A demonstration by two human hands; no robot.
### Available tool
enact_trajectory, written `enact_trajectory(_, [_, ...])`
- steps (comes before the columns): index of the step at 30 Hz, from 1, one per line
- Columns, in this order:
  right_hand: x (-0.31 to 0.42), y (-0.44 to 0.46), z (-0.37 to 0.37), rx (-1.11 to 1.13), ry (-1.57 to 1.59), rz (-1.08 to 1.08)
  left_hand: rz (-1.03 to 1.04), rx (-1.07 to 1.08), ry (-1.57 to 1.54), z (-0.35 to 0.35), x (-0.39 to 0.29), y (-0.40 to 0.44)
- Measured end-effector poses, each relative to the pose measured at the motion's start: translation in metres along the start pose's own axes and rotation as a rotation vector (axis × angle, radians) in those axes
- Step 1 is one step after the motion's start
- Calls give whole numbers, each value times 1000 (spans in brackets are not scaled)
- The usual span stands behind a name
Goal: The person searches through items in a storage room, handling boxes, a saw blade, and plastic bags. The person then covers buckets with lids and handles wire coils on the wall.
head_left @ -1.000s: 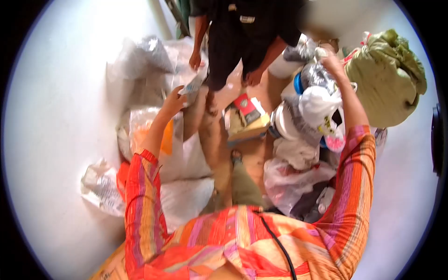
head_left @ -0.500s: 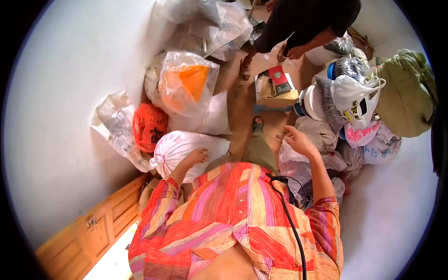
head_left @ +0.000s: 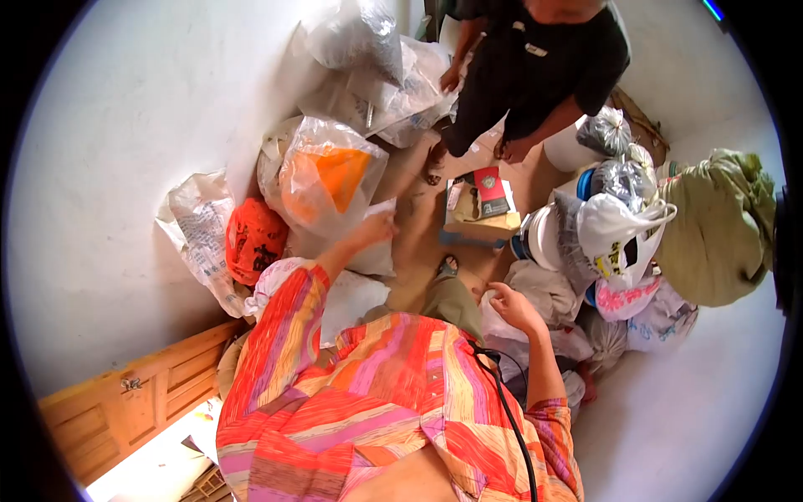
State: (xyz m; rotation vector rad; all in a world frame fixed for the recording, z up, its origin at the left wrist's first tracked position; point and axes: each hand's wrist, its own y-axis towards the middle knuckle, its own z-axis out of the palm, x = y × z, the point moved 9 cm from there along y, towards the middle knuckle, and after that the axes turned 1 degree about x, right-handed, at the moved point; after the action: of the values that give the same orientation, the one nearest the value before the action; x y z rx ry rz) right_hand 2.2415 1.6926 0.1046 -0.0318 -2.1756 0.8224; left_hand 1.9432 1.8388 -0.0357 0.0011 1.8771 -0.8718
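Observation:
My left hand (head_left: 375, 228) is stretched forward over the white sacks, just right of the clear bag with an orange piece in it (head_left: 330, 176). Its fingers look loosely apart and nothing shows in them. My right hand (head_left: 512, 306) hovers beside the grey cloth bag (head_left: 542, 289) and the clear plastic bags on the right. The fingers of that hand are partly spread and hold nothing visible. Between the two piles, a cardboard box (head_left: 502, 224) stands on the floor with a red and black packet (head_left: 493, 188) on top.
Another person (head_left: 535, 75) in dark clothes stands at the top. A red bag (head_left: 254, 241) and a white woven sack (head_left: 201, 226) lean by the left wall. At right are white bags (head_left: 615, 226) and a large green cloth bundle (head_left: 715, 234). A wooden door (head_left: 142, 406) is lower left.
My left hand has moved forward from above the tied white sack toward the clear bag. My right hand is lower in view. The other person has turned more upright.

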Motion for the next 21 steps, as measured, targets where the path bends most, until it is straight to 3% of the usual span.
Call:
enact_trajectory(4, [-50, -5, -47, -8, 95, 146, 229, -163, 31, -22, -140, 91])
enact_trajectory(7, [-68, -22, -88, -49, 212, 195, 280, -246, 52, -35, -208, 139])
enact_trajectory(8, [-71, -25, -107, -115, -9, 92, 267, -253, 67, -35, -218, 152])
enact_trajectory(9, [-78, -29, -121, -155, -38, 113, 244, -239, 100, -32, -222, 164])
enact_trajectory(12, [-96, -41, -144, -269, 72, 154, 140, -103, 234, -2, -200, 177])
enact_trajectory(18, [-144, -46, -120, -191, 159, 238, -34, 405, 341, 95, -81, 118])
enact_trajectory(19, [-143, -43, -116, -165, 107, 198, -250, 300, 181, 96, -65, 93])
enact_trajectory(21, [-145, -40, -111, -138, 13, 155, -402, 269, -15, 107, -25, 67])
